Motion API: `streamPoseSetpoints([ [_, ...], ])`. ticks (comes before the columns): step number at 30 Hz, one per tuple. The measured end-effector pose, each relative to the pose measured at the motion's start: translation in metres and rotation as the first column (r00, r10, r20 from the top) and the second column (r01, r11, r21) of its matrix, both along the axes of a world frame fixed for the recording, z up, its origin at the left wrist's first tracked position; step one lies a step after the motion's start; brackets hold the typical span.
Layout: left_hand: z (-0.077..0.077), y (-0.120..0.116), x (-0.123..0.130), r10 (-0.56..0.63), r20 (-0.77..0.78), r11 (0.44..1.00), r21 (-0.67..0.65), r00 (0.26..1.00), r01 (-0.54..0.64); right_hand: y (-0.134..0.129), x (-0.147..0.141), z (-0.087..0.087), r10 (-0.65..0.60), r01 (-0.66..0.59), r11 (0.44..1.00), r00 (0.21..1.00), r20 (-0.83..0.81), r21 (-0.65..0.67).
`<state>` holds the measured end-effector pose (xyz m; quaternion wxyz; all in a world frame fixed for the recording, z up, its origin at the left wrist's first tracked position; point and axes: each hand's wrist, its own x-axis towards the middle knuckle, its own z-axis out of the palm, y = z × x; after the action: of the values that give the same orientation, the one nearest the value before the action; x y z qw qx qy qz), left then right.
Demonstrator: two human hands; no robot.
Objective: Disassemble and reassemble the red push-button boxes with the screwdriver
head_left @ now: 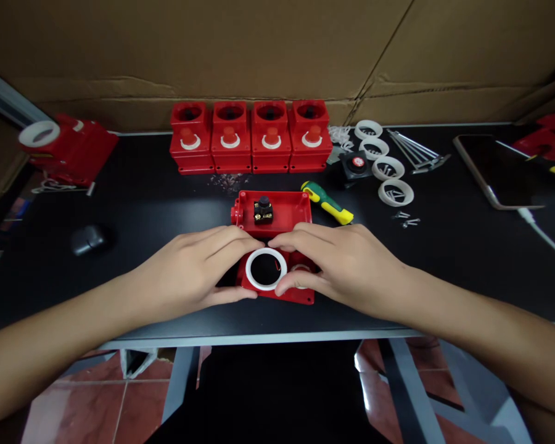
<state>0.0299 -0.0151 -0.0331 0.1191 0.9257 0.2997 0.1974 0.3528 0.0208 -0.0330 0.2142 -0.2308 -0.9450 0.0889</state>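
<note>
At the front of the table lies a red plastic cover with a round opening, and a white ring sits at that opening. My left hand curls around the left side, fingertips at the ring's top edge, thumb along the cover's near edge. From the other side my right hand grips the ring between thumb and fingers, partly hiding a second white ring on the cover. Just behind stands an open red box with a black terminal block inside. A green and yellow screwdriver lies beside the box.
Several red boxes with orange knobs line the back; another red unit stands left. At right are white rings, loose screws, long bolts, a black round-faced part and a phone. A black case lies left.
</note>
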Motion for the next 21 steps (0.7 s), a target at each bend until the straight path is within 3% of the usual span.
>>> streamPoseSetpoints([
  [14, -0.004, 0.003, -0.001, -0.019, -0.013, 0.998, 0.055, 1.0, 0.019, 0.002, 0.005, -0.002, 0.025, -0.026, 1.0, 0.999, 0.024, 0.01],
  [18, -0.003, 0.005, -0.004, -0.018, -0.018, 1.0, 0.021, 1.0, 0.019, 0.006, 0.01, 0.0, 0.035, -0.035, 0.999, 0.998, 0.054, 0.004],
  [21, -0.001, 0.005, -0.005, -0.024, -0.005, 0.999, -0.048, 1.0, 0.024, 0.01, 0.013, 0.004, 0.092, -0.086, 0.993, 0.993, 0.075, -0.075],
])
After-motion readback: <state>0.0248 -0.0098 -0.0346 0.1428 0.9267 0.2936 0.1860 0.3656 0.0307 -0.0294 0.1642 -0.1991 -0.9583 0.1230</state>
